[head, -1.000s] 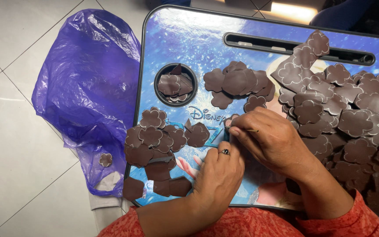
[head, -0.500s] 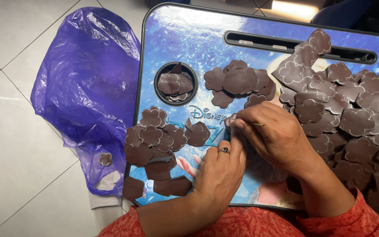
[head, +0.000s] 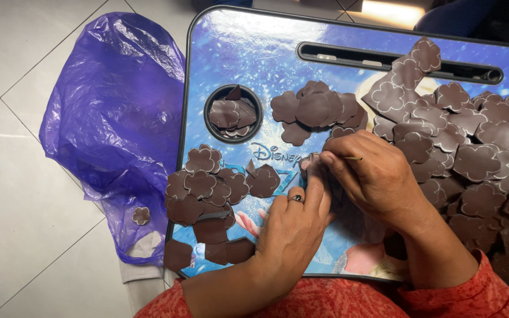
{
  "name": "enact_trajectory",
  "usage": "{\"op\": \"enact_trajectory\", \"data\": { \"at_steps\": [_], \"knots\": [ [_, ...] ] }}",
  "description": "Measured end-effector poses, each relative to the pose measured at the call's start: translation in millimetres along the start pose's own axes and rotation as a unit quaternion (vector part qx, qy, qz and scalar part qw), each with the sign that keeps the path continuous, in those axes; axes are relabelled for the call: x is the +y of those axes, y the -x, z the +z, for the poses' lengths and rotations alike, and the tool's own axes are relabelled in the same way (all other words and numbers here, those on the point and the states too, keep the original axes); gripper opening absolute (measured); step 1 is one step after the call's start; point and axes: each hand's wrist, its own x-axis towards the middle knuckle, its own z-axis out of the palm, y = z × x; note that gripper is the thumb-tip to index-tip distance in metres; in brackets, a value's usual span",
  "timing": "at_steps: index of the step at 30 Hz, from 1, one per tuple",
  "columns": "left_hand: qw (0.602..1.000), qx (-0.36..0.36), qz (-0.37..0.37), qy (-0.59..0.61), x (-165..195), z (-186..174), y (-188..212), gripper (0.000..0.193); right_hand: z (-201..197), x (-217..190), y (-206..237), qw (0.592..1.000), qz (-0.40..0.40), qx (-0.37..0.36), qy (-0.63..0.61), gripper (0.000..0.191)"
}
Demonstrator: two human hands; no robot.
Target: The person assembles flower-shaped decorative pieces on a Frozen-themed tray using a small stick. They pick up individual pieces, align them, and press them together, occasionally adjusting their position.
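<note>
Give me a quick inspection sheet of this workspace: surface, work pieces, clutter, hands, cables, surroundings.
Surface: blue printed lap tray with a round cup hole.
Work pieces: brown flower-shaped cutouts; big pile on the right, small pile on the left, one piece between the fingertips.
Clutter: purple plastic bag on the floor, a stray cutout on it.
Hands: left hand steadies the piece; right hand pinches a thin stick.
Cables: nothing seen.
Surroundings: white tiled floor.

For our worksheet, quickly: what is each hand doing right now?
Left hand: fingers pressing a brown flower cutout on the lap table.
Right hand: pinching a thin stick at the cutout.
</note>
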Motion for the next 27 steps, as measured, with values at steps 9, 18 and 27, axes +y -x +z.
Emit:
{"op": "enact_trajectory", "data": {
  "at_steps": [9, 18, 27],
  "knots": [
    [1.0, -0.006, 0.002, 0.009, -0.3, 0.2, -0.4, 0.049, -4.1, 0.2, -0.1, 1.0, -0.007, 0.006, 0.0, 0.012],
    [1.0, 0.003, -0.006, 0.012, 1.6, 1.2, -1.5, 0.051, -1.6, 1.4, 0.9, 1.0, -0.012, 0.002, -0.002, 0.011],
    [0.997, 0.026, -0.013, 0.071, -7.4, -5.6, -3.0, 0.051, -10.2, 0.6, 1.5, 1.0, -0.012, -0.006, 0.011, 0.011]
  ]
}}
